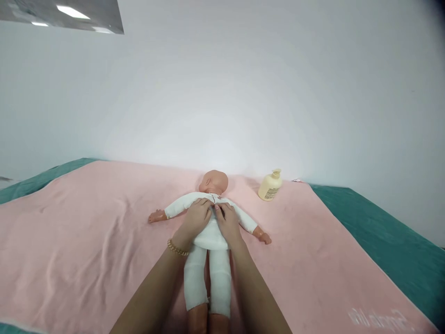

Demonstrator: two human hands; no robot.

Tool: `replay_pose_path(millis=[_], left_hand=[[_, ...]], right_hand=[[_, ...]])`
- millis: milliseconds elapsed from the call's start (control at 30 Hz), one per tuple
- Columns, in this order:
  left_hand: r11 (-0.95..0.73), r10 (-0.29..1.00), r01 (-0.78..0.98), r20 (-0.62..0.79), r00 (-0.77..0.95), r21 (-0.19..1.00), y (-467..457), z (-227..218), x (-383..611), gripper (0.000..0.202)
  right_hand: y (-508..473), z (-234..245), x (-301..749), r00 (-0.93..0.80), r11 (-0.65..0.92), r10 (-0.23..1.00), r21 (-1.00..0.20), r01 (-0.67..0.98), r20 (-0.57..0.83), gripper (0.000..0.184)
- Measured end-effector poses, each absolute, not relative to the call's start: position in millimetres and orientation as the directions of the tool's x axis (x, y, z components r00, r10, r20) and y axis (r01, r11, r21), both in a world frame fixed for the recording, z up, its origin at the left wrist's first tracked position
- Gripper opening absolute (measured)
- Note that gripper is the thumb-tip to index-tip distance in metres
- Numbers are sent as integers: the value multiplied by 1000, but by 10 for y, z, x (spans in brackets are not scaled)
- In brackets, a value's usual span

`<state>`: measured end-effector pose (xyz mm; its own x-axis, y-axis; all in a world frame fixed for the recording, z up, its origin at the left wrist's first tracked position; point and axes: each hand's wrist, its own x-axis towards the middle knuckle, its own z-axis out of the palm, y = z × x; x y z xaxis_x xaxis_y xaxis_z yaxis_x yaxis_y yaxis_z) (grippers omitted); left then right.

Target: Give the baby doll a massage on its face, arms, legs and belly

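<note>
A baby doll (210, 236) in a white cloth suit lies face down, its bald head turned to the left and its arms spread wide. My left hand (199, 214) rests on the left side of its upper back, fingers stretched out and flat. On the right side of the upper back lies my right hand (226, 218), also with its fingers extended. The two thumbs almost meet over the doll's spine. Neither hand grips anything. A beaded bracelet (177, 247) circles my left wrist.
Under the doll spreads a pink towel (104, 232), wrinkled on the left. A cream pump bottle (270, 186) stands upright beyond the doll's right arm. Green cloth (378, 232) shows past the towel's edges. A pale wall (222, 93) rises behind.
</note>
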<state>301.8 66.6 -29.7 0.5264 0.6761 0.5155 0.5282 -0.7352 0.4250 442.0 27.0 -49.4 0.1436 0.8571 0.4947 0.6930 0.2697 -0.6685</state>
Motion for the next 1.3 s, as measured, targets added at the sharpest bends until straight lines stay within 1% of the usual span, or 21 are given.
replay_pose_path(millis=[133, 267, 367, 533, 733, 833, 967, 1133, 1300], left_hand=[[-728, 685, 516, 518, 512, 452, 667, -323, 3016, 26], [-737, 673, 482, 587, 451, 474, 658, -339, 3010, 30], [-735, 669, 495, 615, 417, 464, 664, -360, 3003, 31], [-726, 679, 512, 594, 431, 459, 693, -392, 3009, 31], [-724, 683, 526, 572, 455, 447, 693, -391, 3010, 30], [-732, 672, 530, 585, 454, 428, 678, -382, 3010, 31], [-714, 670, 579, 622, 405, 393, 669, -387, 3018, 35], [-697, 691, 595, 596, 408, 400, 699, -419, 3029, 33], [-695, 690, 616, 583, 429, 370, 711, -426, 3035, 30]], right_hand=[[286, -494, 4429, 149, 262, 860, -674, 691, 487, 30], [264, -497, 4421, 177, 320, 822, -696, 643, 541, 30], [237, -512, 4406, 177, 347, 800, -683, 642, 573, 29], [247, -519, 4397, 133, 313, 834, -657, 686, 536, 30], [272, -502, 4405, 131, 282, 852, -656, 700, 506, 30], [257, -505, 4402, 123, 307, 835, -639, 706, 537, 30], [249, -533, 4399, 115, 323, 814, -608, 725, 570, 34], [286, -568, 4403, 93, 286, 851, -606, 742, 516, 37], [309, -565, 4404, 87, 262, 871, -607, 750, 483, 38]])
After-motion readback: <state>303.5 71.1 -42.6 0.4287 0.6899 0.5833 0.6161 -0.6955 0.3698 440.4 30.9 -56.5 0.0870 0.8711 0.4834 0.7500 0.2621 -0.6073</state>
